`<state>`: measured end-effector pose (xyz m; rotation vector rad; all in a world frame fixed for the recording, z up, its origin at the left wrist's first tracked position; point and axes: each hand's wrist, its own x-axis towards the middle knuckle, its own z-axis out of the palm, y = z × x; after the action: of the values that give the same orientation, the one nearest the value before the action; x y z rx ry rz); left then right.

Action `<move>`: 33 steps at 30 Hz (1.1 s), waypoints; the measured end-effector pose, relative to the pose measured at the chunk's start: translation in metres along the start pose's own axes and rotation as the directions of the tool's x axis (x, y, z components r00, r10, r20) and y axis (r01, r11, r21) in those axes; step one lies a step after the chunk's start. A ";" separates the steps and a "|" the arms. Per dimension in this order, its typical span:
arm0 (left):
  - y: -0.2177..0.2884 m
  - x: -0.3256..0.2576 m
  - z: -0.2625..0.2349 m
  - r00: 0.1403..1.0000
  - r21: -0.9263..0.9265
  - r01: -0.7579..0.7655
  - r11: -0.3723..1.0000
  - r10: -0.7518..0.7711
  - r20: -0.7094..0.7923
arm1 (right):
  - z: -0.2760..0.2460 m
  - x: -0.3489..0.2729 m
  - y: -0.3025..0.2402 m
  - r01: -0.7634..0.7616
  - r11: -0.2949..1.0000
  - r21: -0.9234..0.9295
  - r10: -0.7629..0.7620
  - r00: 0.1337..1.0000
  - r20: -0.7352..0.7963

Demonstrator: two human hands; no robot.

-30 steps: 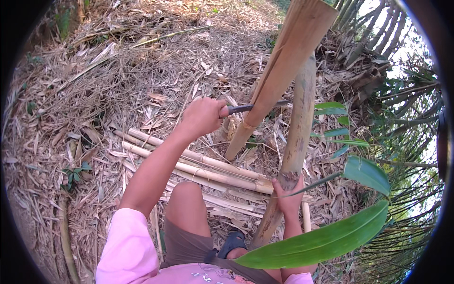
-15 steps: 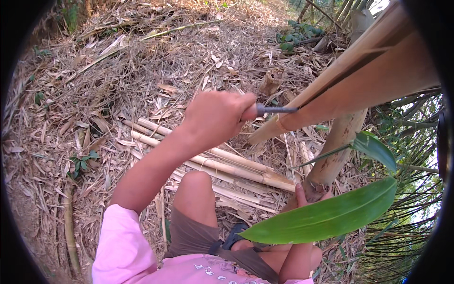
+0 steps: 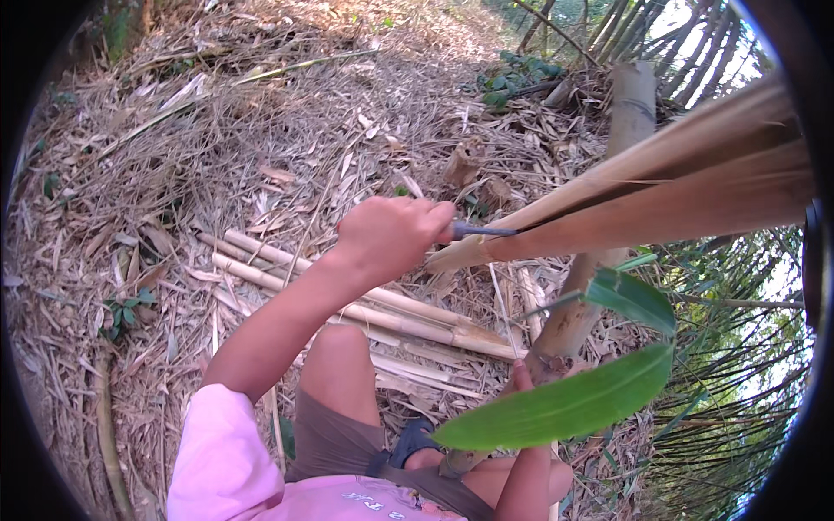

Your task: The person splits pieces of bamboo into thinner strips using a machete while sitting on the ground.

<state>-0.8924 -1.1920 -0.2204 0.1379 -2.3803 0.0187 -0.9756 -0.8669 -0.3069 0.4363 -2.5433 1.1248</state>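
**Blade at split bamboo, both hands engaged**

Big split bamboo culm slanting from upper right down to centre. Thinner upright bamboo pole just below it. Left arm stretched forward, left hand fisted tight round knife, blade tip touching culm's lower end. Right hand low on pole, mostly hidden by green leaf, probably gripping. Cut bamboo lengths lying under the arm. Leaf litter ground open to left.

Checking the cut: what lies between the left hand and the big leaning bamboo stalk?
In the head view, only the dark blade, gripped by the left hand and reaching the stalk.
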 end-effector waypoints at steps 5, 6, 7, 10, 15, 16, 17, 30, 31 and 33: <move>-0.008 -0.029 0.052 0.999 -0.036 0.037 0.999 -0.035 0.039 | 0.008 0.008 0.004 -0.017 0.999 0.028 0.014 0.995 0.098; -0.010 -0.031 0.058 0.998 -0.013 0.038 0.999 -0.037 0.057 | 0.008 0.010 0.004 -0.020 0.999 0.043 0.015 0.993 0.114; -0.008 -0.031 0.065 0.995 -0.049 0.072 0.996 -0.069 0.067 | 0.009 0.013 0.004 -0.025 0.998 0.057 0.017 0.991 0.134; -0.018 -0.028 0.070 0.981 -0.019 0.141 0.990 -0.137 0.139 | 0.016 0.028 -0.002 -0.051 0.990 0.131 0.019 0.972 0.235; -0.016 -0.014 0.067 0.979 -0.028 0.141 0.990 -0.135 0.156 | -0.025 0.063 -0.041 -0.087 0.964 0.252 0.037 0.980 0.195; -0.014 -0.011 0.067 0.971 -0.019 0.133 0.991 -0.127 0.201 | -0.040 0.069 -0.058 -0.049 0.960 0.277 0.020 0.994 0.108; 0.018 0.021 0.077 0.978 -0.121 0.070 0.990 -0.044 0.206 | -0.095 0.071 -0.078 -0.001 0.975 0.222 0.022 0.996 -0.091; 0.033 0.039 0.088 0.904 -0.128 0.287 0.949 -0.224 0.364 | -0.003 0.094 0.001 -0.065 0.995 -0.077 0.077 0.984 0.161; 0.027 0.035 0.094 0.886 -0.105 0.362 0.926 -0.306 0.349 | 0.015 0.093 0.000 -0.027 0.991 -0.129 0.065 0.950 0.305; 0.020 0.051 0.085 0.879 -0.099 0.332 0.938 -0.270 0.393 | 0.013 0.106 0.008 -0.011 1.000 0.009 0.007 0.942 0.334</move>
<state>-0.9894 -1.1818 -0.2462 0.4717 -2.6997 -0.3857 -1.0760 -0.8867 -0.2764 0.6707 -2.8307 1.1513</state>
